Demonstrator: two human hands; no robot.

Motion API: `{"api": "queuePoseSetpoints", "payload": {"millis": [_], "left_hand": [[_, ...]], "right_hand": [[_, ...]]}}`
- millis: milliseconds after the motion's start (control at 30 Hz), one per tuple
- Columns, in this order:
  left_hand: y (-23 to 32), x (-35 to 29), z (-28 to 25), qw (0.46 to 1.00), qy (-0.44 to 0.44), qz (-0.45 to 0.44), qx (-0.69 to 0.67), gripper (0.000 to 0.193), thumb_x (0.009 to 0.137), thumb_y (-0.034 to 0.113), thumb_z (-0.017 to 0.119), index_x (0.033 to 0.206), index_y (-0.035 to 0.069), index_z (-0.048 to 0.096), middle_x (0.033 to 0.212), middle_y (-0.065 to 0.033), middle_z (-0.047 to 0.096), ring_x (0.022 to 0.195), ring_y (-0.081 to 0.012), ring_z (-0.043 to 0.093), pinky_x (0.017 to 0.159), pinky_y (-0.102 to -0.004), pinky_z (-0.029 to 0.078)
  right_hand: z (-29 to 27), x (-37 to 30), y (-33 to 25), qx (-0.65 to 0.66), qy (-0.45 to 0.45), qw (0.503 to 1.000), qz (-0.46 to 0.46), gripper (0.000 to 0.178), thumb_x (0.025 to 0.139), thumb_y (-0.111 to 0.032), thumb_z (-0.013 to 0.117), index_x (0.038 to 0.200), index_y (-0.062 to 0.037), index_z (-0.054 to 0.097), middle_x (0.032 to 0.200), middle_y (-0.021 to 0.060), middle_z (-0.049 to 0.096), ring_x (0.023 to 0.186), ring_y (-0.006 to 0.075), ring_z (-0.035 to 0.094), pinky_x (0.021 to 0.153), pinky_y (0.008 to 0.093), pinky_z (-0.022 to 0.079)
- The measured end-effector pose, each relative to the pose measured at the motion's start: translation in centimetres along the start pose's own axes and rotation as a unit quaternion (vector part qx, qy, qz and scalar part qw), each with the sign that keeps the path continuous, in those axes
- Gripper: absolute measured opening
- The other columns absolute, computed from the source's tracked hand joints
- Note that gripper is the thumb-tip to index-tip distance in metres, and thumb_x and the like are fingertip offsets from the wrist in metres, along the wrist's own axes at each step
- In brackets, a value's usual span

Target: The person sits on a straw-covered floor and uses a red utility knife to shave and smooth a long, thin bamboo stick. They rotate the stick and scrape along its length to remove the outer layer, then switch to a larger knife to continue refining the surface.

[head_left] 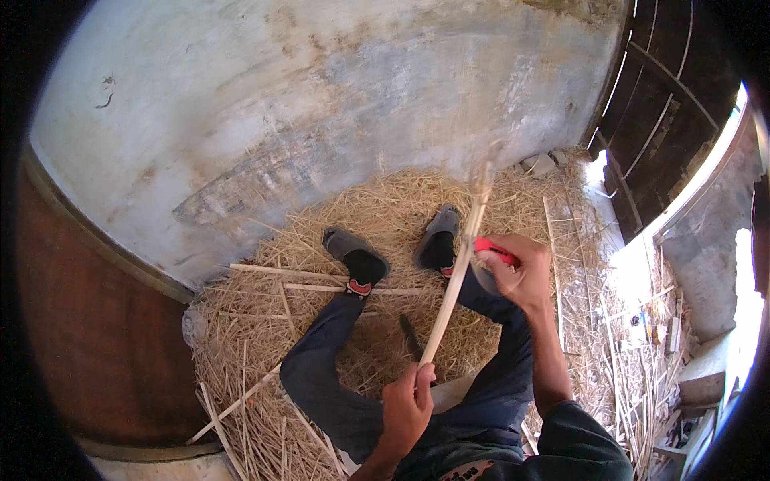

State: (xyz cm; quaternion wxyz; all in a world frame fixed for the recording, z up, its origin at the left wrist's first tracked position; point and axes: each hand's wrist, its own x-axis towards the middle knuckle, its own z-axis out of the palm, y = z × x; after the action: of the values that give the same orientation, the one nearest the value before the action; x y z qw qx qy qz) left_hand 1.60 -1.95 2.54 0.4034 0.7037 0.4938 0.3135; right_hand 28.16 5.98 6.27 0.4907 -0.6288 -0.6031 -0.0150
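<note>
My left hand is closed round the lower end of a long pale strip of split bamboo or wood. The strip slants up and away from me between my legs, and its far end is blurred with curled shavings. In my right hand is a red-handled knife, its front end against the strip about midway along. The blade itself is hard to make out. Below the strip, a dark, narrow blade-like tool lies between my legs.
Straw-like shavings cover the floor, with several loose pale strips on both sides. My shod feet rest among them. A stained wall stands ahead, a dark plank door at far right, and a brown panel at left.
</note>
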Motion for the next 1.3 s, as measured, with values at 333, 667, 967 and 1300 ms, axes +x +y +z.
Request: {"api": "queuePoseSetpoints", "payload": {"millis": [333, 667, 967, 1300], "left_hand": [[-1.6, -1.3, 0.7, 0.999, -0.018, -0.023, 0.016, 0.031, 0.109, 0.027, 0.054, 0.096, 0.000, 0.066, 0.071, -0.0143, 0.068, 0.061, -0.0304, 0.071, 0.053, -0.0406, 0.050], [-3.0, -0.6, -1.9, 0.987, -0.087, -0.080, -0.105, 0.039, 0.111, 0.034, 0.052, 0.090, 0.004, 0.065, 0.060, 0.0021, 0.048, 0.052, -0.0055, 0.040, 0.049, -0.0287, 0.031], [-3.7, -0.1, -2.5, 0.984, -0.101, -0.077, -0.126, 0.040, 0.112, 0.033, 0.050, 0.087, 0.005, 0.063, 0.061, 0.0037, 0.044, 0.053, -0.0047, 0.037, 0.049, -0.0288, 0.030], [-2.8, 1.2, -1.9, 0.936, -0.180, -0.154, -0.261, 0.041, 0.113, 0.034, 0.047, 0.087, 0.004, 0.061, 0.066, 0.0042, 0.042, 0.057, -0.0047, 0.035, 0.052, -0.0255, 0.030]], "right_hand": [[0.7, 0.8, 3.2, -0.011, 0.001, 0.995, 0.100, 0.022, 0.086, -0.026, 0.080, 0.100, -0.0088, 0.081, 0.085, 0.0107, 0.076, 0.068, 0.0227, 0.072, 0.062, 0.0327, 0.054], [0.5, 0.4, 6.6, 0.316, -0.140, 0.922, 0.176, 0.036, 0.104, -0.035, 0.063, 0.111, -0.0006, 0.072, 0.065, -0.0051, 0.051, 0.054, 0.0061, 0.041, 0.049, 0.0256, 0.029], [-1.9, 1.0, 6.5, 0.428, -0.267, 0.814, 0.287, 0.042, 0.107, -0.041, 0.057, 0.109, -0.0022, 0.071, 0.066, -0.0085, 0.038, 0.055, 0.0032, 0.032, 0.050, 0.0219, 0.023], [-1.7, -2.2, 4.0, 0.392, -0.230, 0.867, 0.205, 0.038, 0.100, -0.036, 0.068, 0.118, -0.0022, 0.067, 0.099, 0.0013, 0.065, 0.088, 0.0085, 0.057, 0.079, 0.0252, 0.045]]}}
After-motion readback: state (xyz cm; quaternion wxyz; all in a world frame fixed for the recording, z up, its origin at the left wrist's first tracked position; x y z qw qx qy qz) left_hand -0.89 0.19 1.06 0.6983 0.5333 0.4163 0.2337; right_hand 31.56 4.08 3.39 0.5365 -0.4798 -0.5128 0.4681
